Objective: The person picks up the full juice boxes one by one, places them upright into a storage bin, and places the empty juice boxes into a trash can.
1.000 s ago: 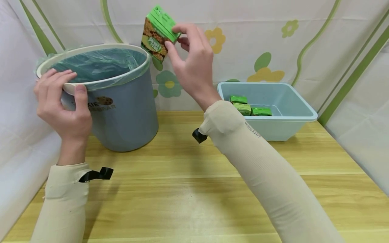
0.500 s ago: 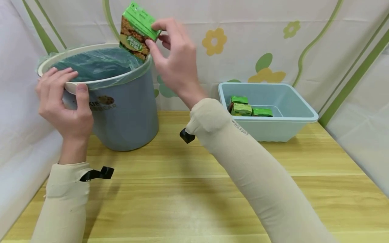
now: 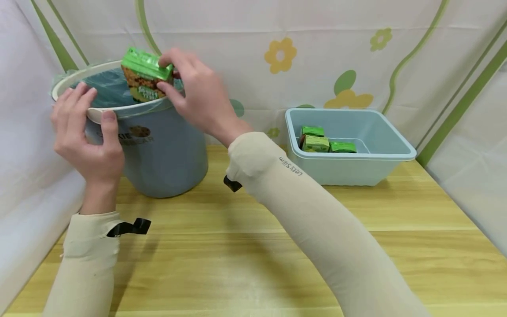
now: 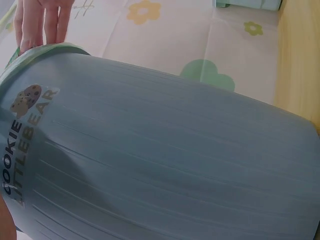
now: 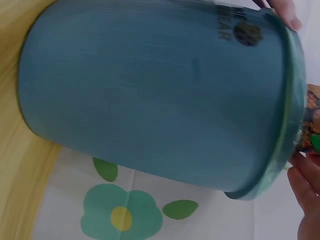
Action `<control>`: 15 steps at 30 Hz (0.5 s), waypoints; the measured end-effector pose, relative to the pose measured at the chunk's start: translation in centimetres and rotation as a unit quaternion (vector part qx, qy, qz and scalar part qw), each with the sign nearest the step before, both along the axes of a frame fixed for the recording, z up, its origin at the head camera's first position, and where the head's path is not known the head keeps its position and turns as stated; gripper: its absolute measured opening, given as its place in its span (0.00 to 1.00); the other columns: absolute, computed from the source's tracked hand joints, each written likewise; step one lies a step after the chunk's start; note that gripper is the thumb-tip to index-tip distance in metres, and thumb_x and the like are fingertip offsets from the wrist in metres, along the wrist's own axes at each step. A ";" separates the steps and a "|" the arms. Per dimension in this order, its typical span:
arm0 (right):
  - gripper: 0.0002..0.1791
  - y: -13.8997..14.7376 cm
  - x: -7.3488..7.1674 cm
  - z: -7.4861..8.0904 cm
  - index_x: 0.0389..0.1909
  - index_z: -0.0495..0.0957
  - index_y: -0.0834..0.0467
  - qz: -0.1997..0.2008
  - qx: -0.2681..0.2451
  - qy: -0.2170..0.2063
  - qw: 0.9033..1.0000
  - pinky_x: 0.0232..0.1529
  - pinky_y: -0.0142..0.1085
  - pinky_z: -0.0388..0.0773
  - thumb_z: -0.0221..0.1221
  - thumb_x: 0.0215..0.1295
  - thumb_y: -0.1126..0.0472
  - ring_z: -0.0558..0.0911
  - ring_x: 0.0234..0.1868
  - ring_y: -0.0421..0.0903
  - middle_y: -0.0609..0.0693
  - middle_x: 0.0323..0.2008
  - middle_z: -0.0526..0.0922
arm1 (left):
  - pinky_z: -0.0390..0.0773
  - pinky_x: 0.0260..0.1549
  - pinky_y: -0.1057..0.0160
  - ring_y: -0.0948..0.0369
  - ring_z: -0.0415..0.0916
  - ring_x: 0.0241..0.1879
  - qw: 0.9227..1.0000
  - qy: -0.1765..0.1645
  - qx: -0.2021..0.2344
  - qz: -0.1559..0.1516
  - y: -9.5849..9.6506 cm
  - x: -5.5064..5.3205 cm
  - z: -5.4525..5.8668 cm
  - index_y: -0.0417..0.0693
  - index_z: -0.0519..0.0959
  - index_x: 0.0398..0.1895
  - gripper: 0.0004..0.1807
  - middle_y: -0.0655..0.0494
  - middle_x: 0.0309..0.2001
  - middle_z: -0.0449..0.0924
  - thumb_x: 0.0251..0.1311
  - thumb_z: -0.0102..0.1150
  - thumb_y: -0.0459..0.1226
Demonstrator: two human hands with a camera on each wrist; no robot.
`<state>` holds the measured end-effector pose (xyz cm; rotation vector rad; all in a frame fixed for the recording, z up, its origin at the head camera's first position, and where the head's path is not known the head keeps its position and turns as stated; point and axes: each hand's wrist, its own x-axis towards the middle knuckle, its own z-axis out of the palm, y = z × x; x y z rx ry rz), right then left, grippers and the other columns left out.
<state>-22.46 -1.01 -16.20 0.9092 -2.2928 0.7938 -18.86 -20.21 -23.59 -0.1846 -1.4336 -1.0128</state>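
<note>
My left hand [image 3: 90, 143] holds the near-left rim of a blue-grey trash can [image 3: 170, 154], fingers over the edge and thumb on the outside. A thin green plastic liner [image 3: 107, 90] covers the can's inside. Between thumb and fingers, my right hand [image 3: 202, 92] pinches a small box [image 3: 144, 81] with a green top and a brown food picture. That box is tilted over the can's mouth, its lower edge beside the front rim. In the right wrist view, only part of the box [image 5: 312, 95] shows past the rim; the can's floor is hidden.
A light blue plastic basin [image 3: 350, 169] stands at the right, with several similar green boxes [image 3: 316, 143] at its left end. Both containers are on a wooden table [image 3: 237, 259]. White flower-printed cloth [image 3: 313, 57] hangs behind.
My right hand has carried the box left and then down, from beyond the can's right rim to its mouth. The left hand keeps its hold on the rim.
</note>
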 end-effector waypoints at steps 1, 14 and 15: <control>0.19 -0.1 -0.1 -0.2 0.64 0.76 0.56 0.004 0.007 -0.008 1.000 0.57 0.23 0.76 0.59 0.80 0.51 0.82 0.58 0.39 0.49 0.63 0.81 | 0.66 0.77 0.60 0.59 0.80 0.66 1.000 0.000 0.000 0.000 0.0 0.0 0.0 0.46 0.92 0.47 0.23 0.55 0.55 0.91 0.58 0.60 0.50; 0.15 -0.8 -0.2 -1.1 0.59 0.79 0.53 -0.001 -0.015 -0.035 0.999 0.53 0.24 0.73 0.60 0.79 0.51 0.79 0.51 0.38 0.44 0.55 0.83 | 0.66 0.77 0.61 0.60 0.80 0.66 1.000 -0.007 0.003 -0.005 -0.4 -0.1 -0.2 0.49 0.92 0.47 0.22 0.56 0.55 0.91 0.59 0.61 0.51; 0.15 -1.0 -0.2 -1.0 0.59 0.79 0.52 -0.002 -0.013 -0.036 0.999 0.53 0.24 0.73 0.60 0.79 0.51 0.79 0.52 0.37 0.44 0.55 0.83 | 0.66 0.77 0.61 0.61 0.80 0.66 1.000 -0.007 0.003 -0.003 -0.7 -0.1 -0.3 0.52 0.93 0.48 0.21 0.57 0.55 0.91 0.59 0.61 0.51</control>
